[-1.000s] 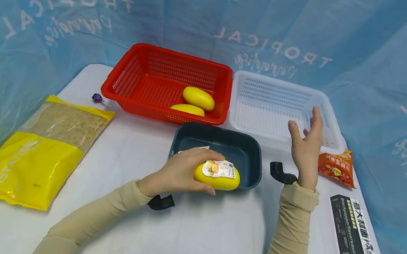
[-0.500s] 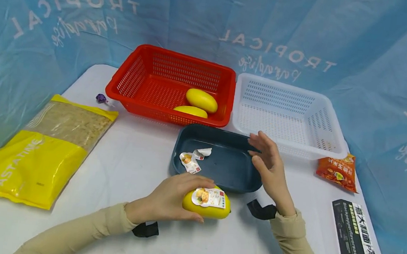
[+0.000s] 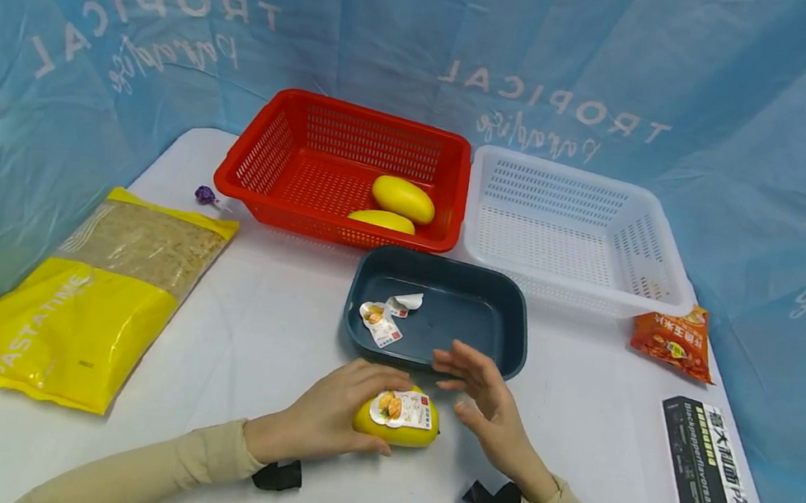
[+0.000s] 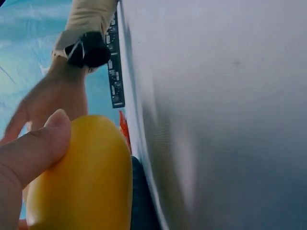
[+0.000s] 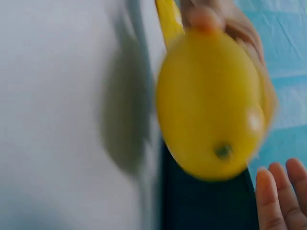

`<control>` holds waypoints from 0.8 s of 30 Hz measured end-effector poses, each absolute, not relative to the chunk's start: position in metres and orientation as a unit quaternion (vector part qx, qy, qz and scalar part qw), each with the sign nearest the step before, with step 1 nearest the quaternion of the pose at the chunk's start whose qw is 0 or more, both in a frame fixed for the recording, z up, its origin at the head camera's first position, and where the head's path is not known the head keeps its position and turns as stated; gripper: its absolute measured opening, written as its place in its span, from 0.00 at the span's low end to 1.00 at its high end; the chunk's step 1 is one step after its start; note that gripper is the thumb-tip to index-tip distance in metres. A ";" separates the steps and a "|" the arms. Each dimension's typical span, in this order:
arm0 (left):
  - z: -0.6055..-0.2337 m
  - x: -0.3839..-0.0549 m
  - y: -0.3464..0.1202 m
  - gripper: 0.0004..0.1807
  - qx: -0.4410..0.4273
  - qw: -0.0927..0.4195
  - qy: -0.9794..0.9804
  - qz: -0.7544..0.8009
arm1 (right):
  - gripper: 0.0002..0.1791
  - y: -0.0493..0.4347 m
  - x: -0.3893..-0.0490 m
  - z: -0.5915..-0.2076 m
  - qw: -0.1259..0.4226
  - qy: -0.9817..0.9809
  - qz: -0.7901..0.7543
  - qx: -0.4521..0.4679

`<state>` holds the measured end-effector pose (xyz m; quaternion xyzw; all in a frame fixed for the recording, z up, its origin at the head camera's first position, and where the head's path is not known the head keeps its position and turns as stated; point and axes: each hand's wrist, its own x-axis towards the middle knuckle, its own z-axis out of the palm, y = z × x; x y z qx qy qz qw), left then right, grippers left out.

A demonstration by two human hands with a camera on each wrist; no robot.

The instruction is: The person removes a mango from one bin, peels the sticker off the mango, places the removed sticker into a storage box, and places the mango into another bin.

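Note:
My left hand [image 3: 328, 413] grips a smooth yellow mango [image 3: 412, 433] from its left side, thumb along the near side. A white sticker [image 3: 402, 409] with a food picture lies on the mango's top. The right wrist view shows the mango's green stem spot and its shadow on the tablecloth. Just right of the mango, my right hand [image 3: 485, 414] has its fingers spread and holds nothing. Behind both hands stands a dark blue tray [image 3: 465, 325] with loose stickers [image 3: 381, 325] in it.
At the back, a red basket [image 3: 266, 207] holds two more mangoes [image 3: 403, 199], beside a white basket [image 3: 545, 247]. A yellow pasta bag [image 3: 60, 312] and a purple lollipop [image 3: 205, 195] lie left. An orange snack packet [image 3: 675, 341] and a black pasta box [image 3: 714, 494] lie right.
My left hand has drawn the mango back from over the tray toward the near side. My right hand has come from the white basket down and left, close to the mango.

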<state>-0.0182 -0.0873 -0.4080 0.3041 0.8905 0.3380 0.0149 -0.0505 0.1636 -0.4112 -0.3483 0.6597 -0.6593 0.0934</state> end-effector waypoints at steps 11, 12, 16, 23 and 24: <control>-0.410 -0.014 -0.092 0.36 0.295 -0.035 0.909 0.292 | 0.43 0.154 -0.042 -0.429 0.121 0.723 -0.570 -0.370; -0.409 -0.013 -0.092 0.36 0.293 -0.041 0.912 0.284 | 0.43 0.154 -0.042 -0.429 0.130 0.726 -0.568 -0.364; -0.406 -0.013 -0.092 0.35 0.298 -0.067 0.913 0.269 | 0.47 0.152 -0.043 -0.437 0.158 0.742 -0.558 -0.337; -0.404 -0.014 -0.090 0.33 0.303 -0.084 0.909 0.275 | 0.47 0.143 -0.040 -0.455 0.153 0.769 -0.534 -0.317; -0.404 -0.014 -0.091 0.33 0.301 -0.085 0.908 0.278 | 0.46 0.142 -0.040 -0.455 0.150 0.772 -0.532 -0.313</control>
